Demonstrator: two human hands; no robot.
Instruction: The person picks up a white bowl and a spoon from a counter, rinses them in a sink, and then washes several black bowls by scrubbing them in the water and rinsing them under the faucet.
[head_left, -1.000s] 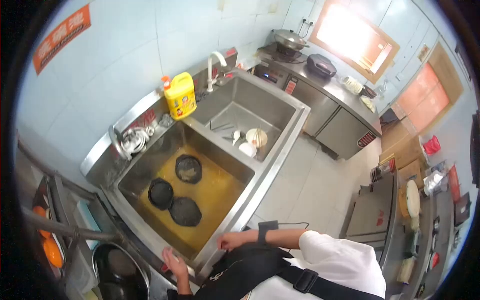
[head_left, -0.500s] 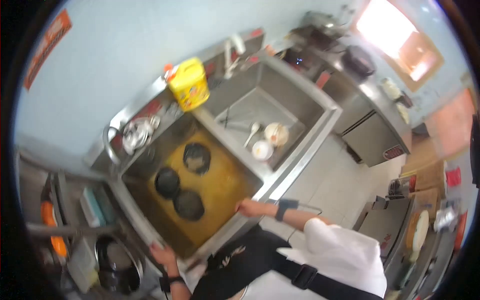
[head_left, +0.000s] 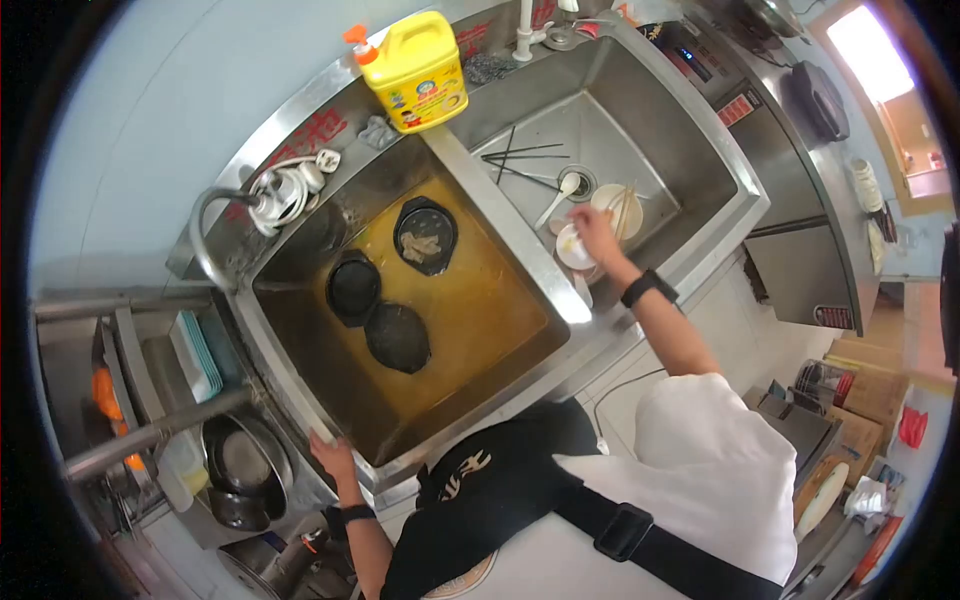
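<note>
The right hand (head_left: 598, 232), a black band on its wrist, reaches down into the right basin (head_left: 700, 150) at about 1 o'clock in the view. Its fingers (head_left: 586, 215) stretch over the small white bowl (head_left: 572, 250). The bowl lies directly under and just at 7 o'clock of the fingertips, touching them or nearly so. I cannot tell whether the fingers grip the bowl or only rest on it. A larger white bowl (head_left: 628, 205) with chopsticks across it sits touching the hand at its 1 o'clock, and a white spoon (head_left: 556, 200) lies at the hand's 10 o'clock. More loose chopsticks (head_left: 520, 155) lie farther up the basin floor. The left hand (head_left: 331, 455), at 7 o'clock in the view, rests on the front rim (head_left: 400, 470) of the left basin, with its fingers laid loosely on the steel and nothing in them. That basin holds murky yellow-brown water with three black dishes (head_left: 397, 337) in it. The yellow detergent bottle (head_left: 420, 62) stands at 12 o'clock on the ledge between the basins. Its label has a blue and red patch, but the print is too small to read. Red painted characters (head_left: 300, 140) run along the back ledge at 11 o'clock, too smeared to make out. White print on the black apron (head_left: 465, 468) cannot be read either.
</note>
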